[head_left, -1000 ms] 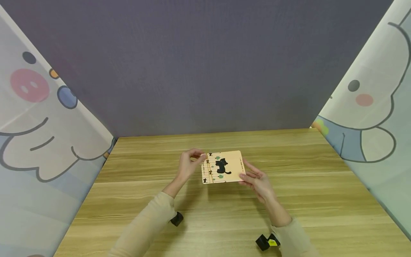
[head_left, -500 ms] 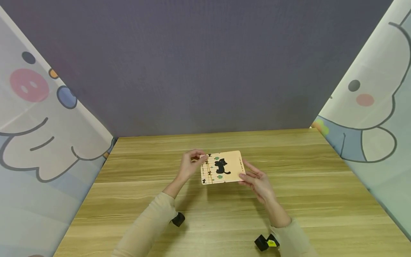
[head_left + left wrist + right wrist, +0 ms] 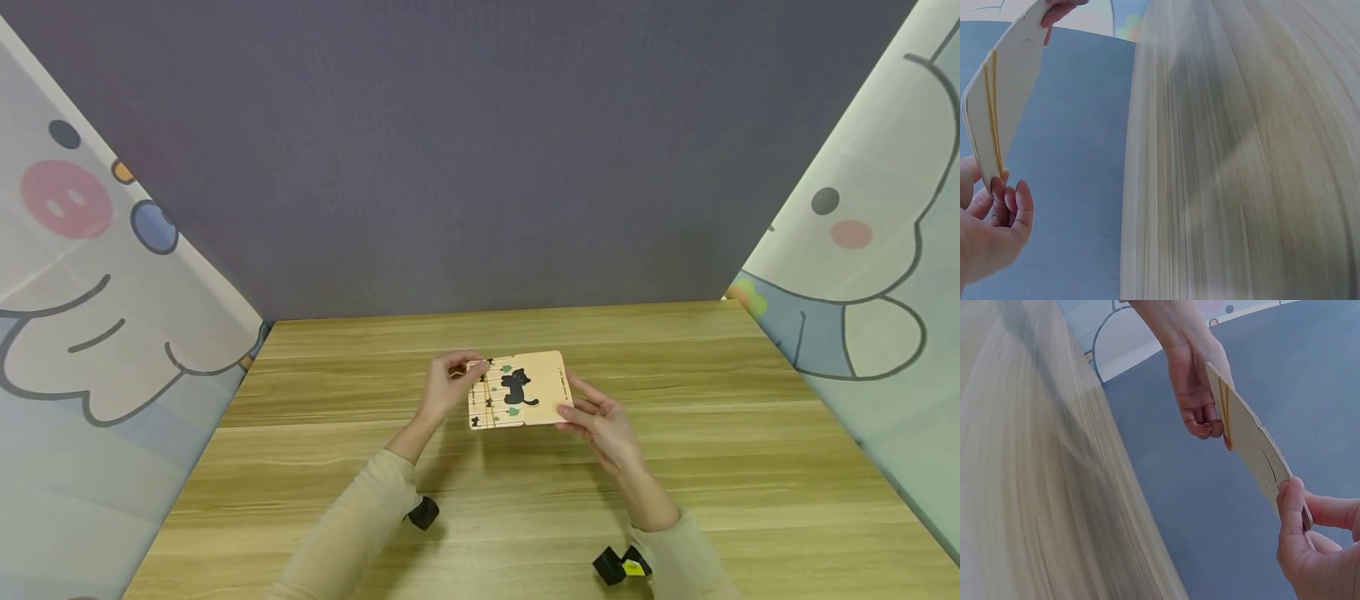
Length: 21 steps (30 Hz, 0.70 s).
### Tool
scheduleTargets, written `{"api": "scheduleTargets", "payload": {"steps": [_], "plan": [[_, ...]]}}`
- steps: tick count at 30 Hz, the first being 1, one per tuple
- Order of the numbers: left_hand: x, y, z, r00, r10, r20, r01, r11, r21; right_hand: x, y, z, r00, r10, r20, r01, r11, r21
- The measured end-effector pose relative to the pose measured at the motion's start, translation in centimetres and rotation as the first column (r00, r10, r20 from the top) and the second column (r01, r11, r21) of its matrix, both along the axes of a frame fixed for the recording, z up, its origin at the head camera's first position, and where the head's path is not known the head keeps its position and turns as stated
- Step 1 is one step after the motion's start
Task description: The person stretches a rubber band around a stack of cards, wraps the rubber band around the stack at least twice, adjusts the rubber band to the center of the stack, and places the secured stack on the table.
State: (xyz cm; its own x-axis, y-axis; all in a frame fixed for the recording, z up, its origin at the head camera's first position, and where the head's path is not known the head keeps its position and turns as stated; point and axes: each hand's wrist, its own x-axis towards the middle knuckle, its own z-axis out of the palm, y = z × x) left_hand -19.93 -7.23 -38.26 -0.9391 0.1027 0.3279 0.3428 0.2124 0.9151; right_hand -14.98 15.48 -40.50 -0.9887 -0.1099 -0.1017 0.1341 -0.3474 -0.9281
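Observation:
A thin, flat stack of cream cards [image 3: 543, 383] printed with a black cat is held up over the table. A tan rubber band [image 3: 992, 112] loops round it near its left end, two strands showing on the back. My left hand [image 3: 442, 385] pinches the left end, thumb on the printed face near the band; in the left wrist view its fingertips [image 3: 999, 187] meet the stack's lower edge by the band. My right hand [image 3: 606, 427] grips the opposite end, thumb on top and fingers underneath. The right wrist view shows the stack edge-on between both hands.
The wood-grain table [image 3: 300, 467] lies below, with the hands' shadows on it. A dark grey panel [image 3: 480, 167] rises at the back. Cartoon-printed side panels stand left [image 3: 90, 333] and right [image 3: 862, 275]. Black wrist devices [image 3: 424, 512] show by both sleeves.
My left hand and forearm have shifted slightly right, the thumb reaching a little further over the stack. My right hand and the stack have barely moved.

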Motion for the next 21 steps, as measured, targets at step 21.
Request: {"api": "scheduleTargets", "payload": {"steps": [21], "plan": [[-0.2, -0.3, 2.0, 1.000, -0.020, 0.000, 0.020, 0.997, -0.069, -0.2, -0.1, -0.1, 1.000, -0.023, 0.017, 0.023, 1.000, 0.006]]}}
